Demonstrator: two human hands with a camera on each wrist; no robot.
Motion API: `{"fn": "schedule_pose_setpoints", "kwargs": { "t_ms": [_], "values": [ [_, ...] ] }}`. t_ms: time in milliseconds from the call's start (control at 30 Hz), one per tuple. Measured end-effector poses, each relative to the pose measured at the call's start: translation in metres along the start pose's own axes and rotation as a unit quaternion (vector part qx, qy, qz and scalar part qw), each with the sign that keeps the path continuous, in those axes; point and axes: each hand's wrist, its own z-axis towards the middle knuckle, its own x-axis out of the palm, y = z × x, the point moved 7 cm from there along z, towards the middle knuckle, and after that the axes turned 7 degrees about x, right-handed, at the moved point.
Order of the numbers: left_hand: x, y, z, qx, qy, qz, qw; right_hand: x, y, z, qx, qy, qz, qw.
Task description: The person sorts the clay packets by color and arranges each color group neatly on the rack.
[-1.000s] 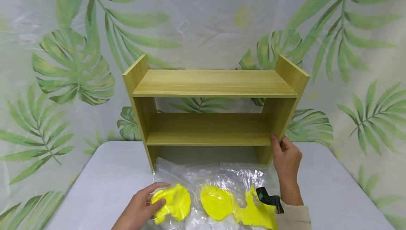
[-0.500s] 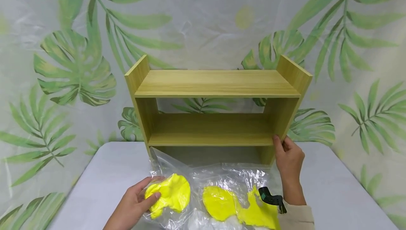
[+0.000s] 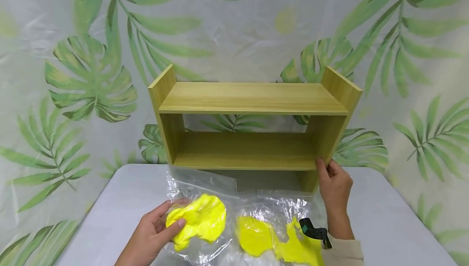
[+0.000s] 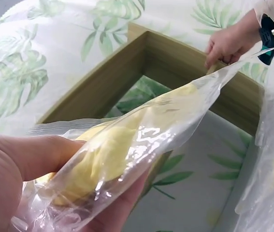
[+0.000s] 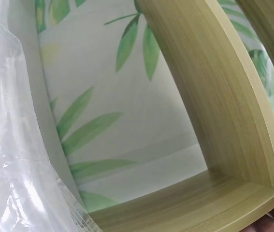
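My left hand (image 3: pixel 155 227) pinches a clear zip bag (image 3: pixel 209 180) holding a flat, irregular lump of bright yellow clay-like material (image 3: pixel 205 217). In the left wrist view the thumb (image 4: pixel 40 154) lies on the near side of the tilted bag, and the other fingers are behind it. My right hand (image 3: pixel 335 186) grips the front edge of the right side panel of a small wooden shelf (image 3: pixel 253 99), level with its middle board. In the right wrist view, parts of the fingers (image 5: pixel 267 224) show at the panel's edge.
Nearer me on the white table (image 3: pixel 113 201), clear bags hold more yellow pieces, one rounded (image 3: pixel 254 235) and one ragged (image 3: pixel 298 247). A leaf-patterned cloth (image 3: pixel 234 25) hangs behind the shelf. A black wrist device (image 3: pixel 313 231) overlaps the ragged piece.
My left hand has lifted the bag and drawn slightly left; the bag's upper edge now stands higher before the shelf. The right hand keeps its hold. The view has shifted slightly.
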Motion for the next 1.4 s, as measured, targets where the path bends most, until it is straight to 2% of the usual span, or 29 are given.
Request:
{"fn": "schedule_pose_setpoints", "kwargs": {
  "t_ms": [133,233,300,400,500,633,867,1133,1400],
  "values": [
    [0.004,-0.013,0.004,0.037,0.010,0.002,0.9993,0.001,-0.004,-0.001,0.011,0.005,-0.004,1.000],
    [0.006,-0.022,0.009,0.041,0.005,0.011,0.9991,0.000,-0.005,-0.001,0.011,0.000,-0.005,1.000],
    [0.005,-0.026,0.012,0.030,-0.009,0.013,0.9994,0.000,-0.005,-0.001,0.009,-0.001,-0.003,1.000],
    [0.004,-0.036,0.018,0.034,-0.024,0.018,0.9990,0.001,-0.004,0.001,0.003,-0.002,0.002,1.000],
    [0.004,-0.049,0.023,0.062,-0.025,0.026,0.9974,0.002,-0.003,0.002,-0.001,-0.002,0.009,1.000],
    [0.005,-0.063,0.029,0.116,-0.015,0.034,0.9926,0.003,-0.003,0.002,0.002,-0.001,0.014,1.000],
    [0.006,-0.086,0.038,0.174,-0.012,0.030,0.9841,0.002,-0.004,0.001,0.013,0.000,0.008,1.000],
    [0.000,-0.120,0.052,0.227,-0.026,0.035,0.9729,0.000,-0.003,0.000,0.018,-0.005,0.007,1.000],
    [-0.004,-0.147,0.072,0.260,-0.031,0.026,0.9647,0.000,-0.004,0.000,0.024,0.002,0.003,1.000]
  ]
}}
